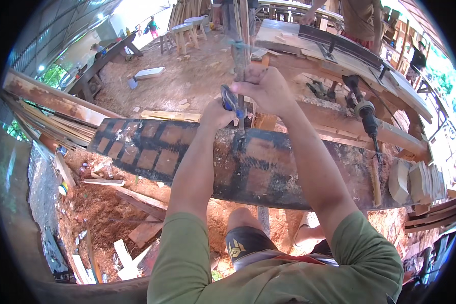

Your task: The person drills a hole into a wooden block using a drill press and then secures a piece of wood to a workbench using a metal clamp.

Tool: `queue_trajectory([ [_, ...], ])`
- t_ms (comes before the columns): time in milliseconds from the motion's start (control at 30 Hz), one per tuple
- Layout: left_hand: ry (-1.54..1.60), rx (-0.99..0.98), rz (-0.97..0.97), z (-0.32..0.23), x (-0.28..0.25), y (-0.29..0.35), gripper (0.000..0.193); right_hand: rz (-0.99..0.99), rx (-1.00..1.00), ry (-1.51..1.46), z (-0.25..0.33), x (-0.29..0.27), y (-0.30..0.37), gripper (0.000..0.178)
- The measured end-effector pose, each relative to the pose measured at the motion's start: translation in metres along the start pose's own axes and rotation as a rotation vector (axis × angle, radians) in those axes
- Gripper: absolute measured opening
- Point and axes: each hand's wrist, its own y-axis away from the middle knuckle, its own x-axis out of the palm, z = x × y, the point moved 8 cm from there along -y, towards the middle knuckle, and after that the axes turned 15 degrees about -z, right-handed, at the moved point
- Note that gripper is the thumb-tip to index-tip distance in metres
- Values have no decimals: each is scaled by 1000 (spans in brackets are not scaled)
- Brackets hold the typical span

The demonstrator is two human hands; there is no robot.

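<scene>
Before me lies a long dark board with worn brown squares. An upright threaded metal rod rises over its far edge. My left hand is closed round pliers with blue on the handles, held against the lower part of the rod. My right hand is curled just above, thumb and fingers closed at the rod. Its fingertips are partly hidden. A power drill with a long bit is to the right, the bit pointing down at the board's right part.
Cut wood pieces stand on the board's right end. Thin wood strips lie at left. Scraps and sawdust cover the ground. A workbench is at the far right, a person behind it. Stools stand farther back.
</scene>
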Motion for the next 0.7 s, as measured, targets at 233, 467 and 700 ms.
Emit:
queue_trajectory([
  [233,-162,63,-182,3,-10,-7,54,-39,36,42,-5,4,-3,27],
  [467,-92,30,-200,1,-5,-3,46,-1,166,131,-3,3,2,22],
  [700,-132,27,-204,7,3,-9,47,21,14,67,-28,-9,-5,17],
])
